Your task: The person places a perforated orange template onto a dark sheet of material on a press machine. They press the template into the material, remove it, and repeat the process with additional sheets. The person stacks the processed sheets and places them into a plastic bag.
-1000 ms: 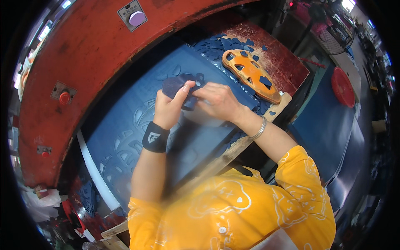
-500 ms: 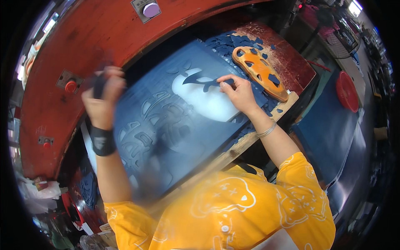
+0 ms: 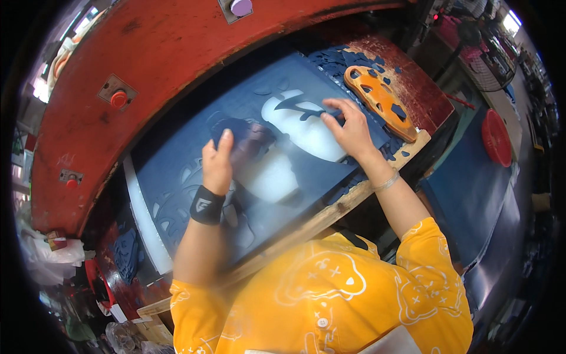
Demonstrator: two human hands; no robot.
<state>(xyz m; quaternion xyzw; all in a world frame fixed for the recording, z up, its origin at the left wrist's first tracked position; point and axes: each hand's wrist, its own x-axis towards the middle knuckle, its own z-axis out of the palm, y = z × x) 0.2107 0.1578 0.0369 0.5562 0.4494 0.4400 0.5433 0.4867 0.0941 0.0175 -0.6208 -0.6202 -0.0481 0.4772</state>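
Observation:
A large dark blue sheet (image 3: 177, 141) with cut outlines lies before me. My left hand (image 3: 218, 165), in a black wristband, is closed on a dark blue cut piece (image 3: 244, 138). Motion blurs the piece, which is held over a white opening in the sheet. My right hand (image 3: 354, 130) is at the sheet's far right part, its thumb and forefinger around the end of a thin, forked dark blue strip (image 3: 300, 109). This strip stretches across another white opening (image 3: 292, 127).
An orange sole-shaped cutting die (image 3: 380, 100) rests at the right among blue scraps (image 3: 348, 59). A red machine beam (image 3: 159, 53) with buttons spans the far left. Along the near edge runs a wooden bar (image 3: 330, 212). A red basket (image 3: 496, 137) is far right.
My left hand has come down and right from beside the red beam to over the sheet. A second white opening now shows beneath the piece. My right hand stays by the strip; the view has shifted.

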